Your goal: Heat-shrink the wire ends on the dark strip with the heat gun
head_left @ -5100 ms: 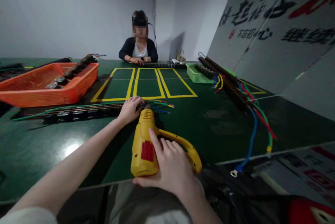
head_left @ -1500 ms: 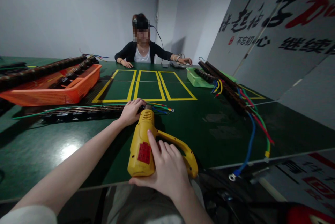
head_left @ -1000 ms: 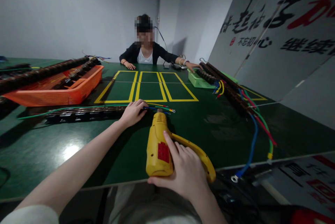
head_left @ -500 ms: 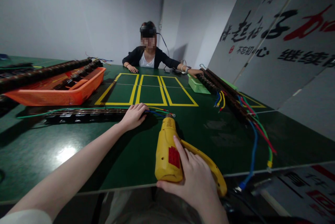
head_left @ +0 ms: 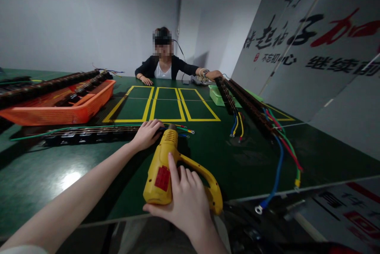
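Vs half a second ago: yellow heat gun [head_left: 162,169] is swung back left, nozzle now right next to the left hand [head_left: 147,134] at the wire ends; before it sat further right, nozzle clear of that hand. Right hand [head_left: 185,202] stays wrapped around the gun's rear and handle, fingers closed on it, index finger laid along the body beside the red label. Left hand hasn't moved, pressed palm-down on the near end of the long dark terminal strip [head_left: 89,134], fingers curled over it; whether it actually pinches a wire I cannot tell, the fingertips are hidden. Strip lies flat across the table to the left, green wire along it, coloured wire tips [head_left: 185,130] poking out just right of the hand.

Co-worker [head_left: 162,64] across the table has pulled one dark strip [head_left: 227,97] out of the right-hand bundle, its near end now angled toward the middle; their hand [head_left: 214,74] is at its far end.

Surface: dark green table [head_left: 59,175] with yellow taped rectangles [head_left: 162,103], glossy glare spot near left. Orange basket [head_left: 62,105] far left with strips across it, light green tray [head_left: 216,96] far right, more strips with blue, red, green leads [head_left: 279,151] trailing to the near edge. Grey walls, white board with large characters [head_left: 311,44] leaning on the right.
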